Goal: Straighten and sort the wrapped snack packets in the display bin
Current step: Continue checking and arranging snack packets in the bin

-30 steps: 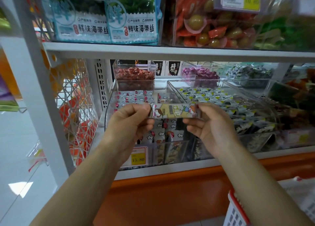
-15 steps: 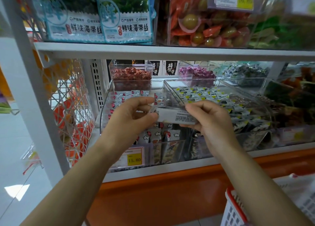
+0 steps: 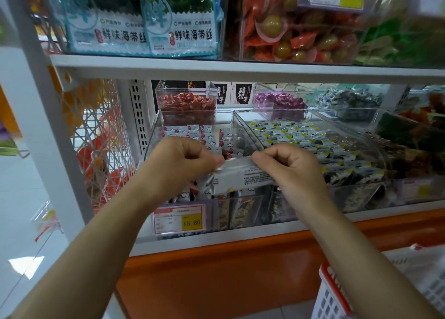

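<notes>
Turned since a second ago from cartoon face to white printed back, the glossy snack packet (image 3: 243, 177) hangs over the clear acrylic display bin (image 3: 151, 138), its top edge pinched by left hand (image 3: 178, 167) and right hand (image 3: 289, 169). Its fine print is blurred and both ends are hidden behind fingers.

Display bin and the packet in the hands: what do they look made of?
The display bin looks like clear rigid plastic, likely acrylic, with a glossy finish: the packets show through its walls and the edges catch glare. The packet, pinched between the left hand and right hand, looks like thin plastic film with a white printed back. It bends under the pinch. Whether it has a foil lining cannot be told.
</notes>
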Action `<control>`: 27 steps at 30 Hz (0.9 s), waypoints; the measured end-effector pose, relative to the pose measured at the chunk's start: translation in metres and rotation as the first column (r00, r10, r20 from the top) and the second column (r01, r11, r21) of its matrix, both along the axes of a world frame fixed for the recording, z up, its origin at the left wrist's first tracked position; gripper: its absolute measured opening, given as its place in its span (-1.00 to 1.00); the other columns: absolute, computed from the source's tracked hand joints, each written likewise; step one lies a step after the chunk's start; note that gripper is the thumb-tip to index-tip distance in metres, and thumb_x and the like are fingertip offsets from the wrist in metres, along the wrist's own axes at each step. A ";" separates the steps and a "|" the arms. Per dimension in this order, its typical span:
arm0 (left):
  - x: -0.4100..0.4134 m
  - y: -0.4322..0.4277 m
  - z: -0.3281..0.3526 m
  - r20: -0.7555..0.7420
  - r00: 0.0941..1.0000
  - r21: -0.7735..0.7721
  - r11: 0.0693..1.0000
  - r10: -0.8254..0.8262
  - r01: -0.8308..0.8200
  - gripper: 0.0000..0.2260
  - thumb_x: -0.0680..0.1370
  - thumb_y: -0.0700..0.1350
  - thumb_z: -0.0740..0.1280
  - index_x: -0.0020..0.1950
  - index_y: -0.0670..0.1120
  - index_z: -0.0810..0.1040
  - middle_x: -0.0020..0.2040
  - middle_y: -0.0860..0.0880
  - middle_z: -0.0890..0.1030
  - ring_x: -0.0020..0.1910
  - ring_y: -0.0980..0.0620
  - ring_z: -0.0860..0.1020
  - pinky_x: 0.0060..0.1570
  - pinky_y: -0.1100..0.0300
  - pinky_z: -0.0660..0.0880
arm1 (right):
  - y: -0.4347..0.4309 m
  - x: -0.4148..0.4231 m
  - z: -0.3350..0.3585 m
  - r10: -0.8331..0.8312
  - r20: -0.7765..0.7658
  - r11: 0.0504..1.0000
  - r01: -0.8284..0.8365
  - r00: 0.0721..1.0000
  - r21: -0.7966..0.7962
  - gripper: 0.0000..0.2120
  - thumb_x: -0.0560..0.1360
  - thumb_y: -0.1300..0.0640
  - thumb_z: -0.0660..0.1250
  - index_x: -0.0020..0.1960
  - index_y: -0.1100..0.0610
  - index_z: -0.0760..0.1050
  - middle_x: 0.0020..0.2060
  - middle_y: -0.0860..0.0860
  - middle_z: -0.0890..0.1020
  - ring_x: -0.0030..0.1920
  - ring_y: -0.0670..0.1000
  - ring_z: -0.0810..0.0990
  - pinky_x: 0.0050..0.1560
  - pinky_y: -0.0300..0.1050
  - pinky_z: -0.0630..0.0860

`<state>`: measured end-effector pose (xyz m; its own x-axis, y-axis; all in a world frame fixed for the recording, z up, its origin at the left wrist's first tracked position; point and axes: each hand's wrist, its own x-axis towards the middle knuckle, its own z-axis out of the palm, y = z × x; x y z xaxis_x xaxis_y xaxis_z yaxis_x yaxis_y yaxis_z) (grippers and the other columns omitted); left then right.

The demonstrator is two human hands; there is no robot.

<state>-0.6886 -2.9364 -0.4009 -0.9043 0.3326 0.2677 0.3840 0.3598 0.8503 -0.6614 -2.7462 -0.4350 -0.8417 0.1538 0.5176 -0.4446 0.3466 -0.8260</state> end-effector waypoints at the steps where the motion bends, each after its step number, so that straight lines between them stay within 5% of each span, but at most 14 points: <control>1: -0.001 -0.002 0.000 -0.017 1.000 -0.018 1.000 -0.003 0.003 -0.78 0.45 -0.05 0.38 -0.34 -0.15 0.60 -0.47 0.14 0.60 -0.54 0.21 0.50 -0.50 0.42 0.44 | 0.000 0.000 0.000 0.012 0.004 1.000 -0.012 1.000 -0.007 -0.81 0.47 0.17 0.37 -0.32 0.04 0.58 -0.43 -0.11 0.60 -0.38 -0.20 0.54 -0.38 -0.36 0.42; 8: -0.001 -0.002 0.001 0.044 0.997 -0.004 0.998 -0.065 0.065 -0.72 0.31 0.11 0.35 -0.20 -0.10 0.59 -0.34 -0.03 0.62 -0.43 0.13 0.58 -0.41 0.39 0.50 | -0.002 -0.002 -0.003 -0.034 -0.007 0.999 0.034 0.999 -0.034 -0.80 0.49 0.13 0.36 -0.31 0.09 0.59 -0.43 0.00 0.58 -0.36 -0.06 0.55 -0.33 -0.16 0.48; 12: 0.000 0.001 -0.002 0.051 0.994 -0.081 0.992 -0.097 0.101 -0.84 0.41 -0.11 0.44 -0.05 0.00 0.54 -0.13 -0.04 0.62 -0.33 0.16 0.60 -0.38 0.35 0.54 | 0.007 -0.003 0.001 0.065 0.103 0.996 -0.058 0.993 -0.070 -0.81 0.50 0.15 0.33 -0.26 0.15 0.62 -0.35 0.11 0.64 -0.26 0.11 0.65 -0.28 0.03 0.64; 18: -0.004 -0.001 -0.004 0.089 0.991 0.008 0.995 -0.101 0.101 -0.88 0.44 -0.16 0.40 -0.04 0.00 0.57 -0.15 -0.04 0.67 -0.32 0.18 0.60 -0.43 0.44 0.44 | 0.027 -0.003 0.010 0.354 0.249 0.929 -0.309 0.901 -0.202 -0.81 0.37 0.11 0.32 -0.20 0.22 0.63 -0.30 0.08 0.69 -0.24 0.06 0.69 -0.40 -0.12 0.62; 24: -0.008 0.001 -0.011 0.066 0.994 0.020 0.996 -0.086 0.085 -0.91 0.47 -0.15 0.37 -0.09 0.03 0.59 -0.14 -0.01 0.67 -0.22 0.11 0.64 -0.40 0.42 0.48 | 0.024 -0.005 0.002 0.302 0.243 0.942 -0.249 0.922 -0.226 -0.74 0.34 0.05 0.34 -0.18 0.24 0.63 -0.28 0.12 0.70 -0.24 0.08 0.70 -0.37 -0.12 0.63; 27: -0.012 0.003 -0.016 0.061 0.998 0.085 0.996 0.004 -0.010 -0.93 0.51 -0.14 0.33 -0.10 0.01 0.59 -0.13 -0.02 0.63 -0.21 0.11 0.64 -0.29 0.40 0.54 | 0.014 -0.005 -0.004 0.262 0.186 0.945 -0.213 0.947 -0.248 -0.62 0.32 -0.10 0.37 0.01 0.13 0.62 -0.13 0.06 0.71 -0.11 0.05 0.69 -0.13 -0.07 0.65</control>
<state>-0.7004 -2.9331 -0.4168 -0.9219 0.3046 0.2395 0.3287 0.2877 0.8995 -0.6665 -2.7320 -0.4386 -0.9545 0.0259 0.2971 -0.2956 0.0496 -0.9540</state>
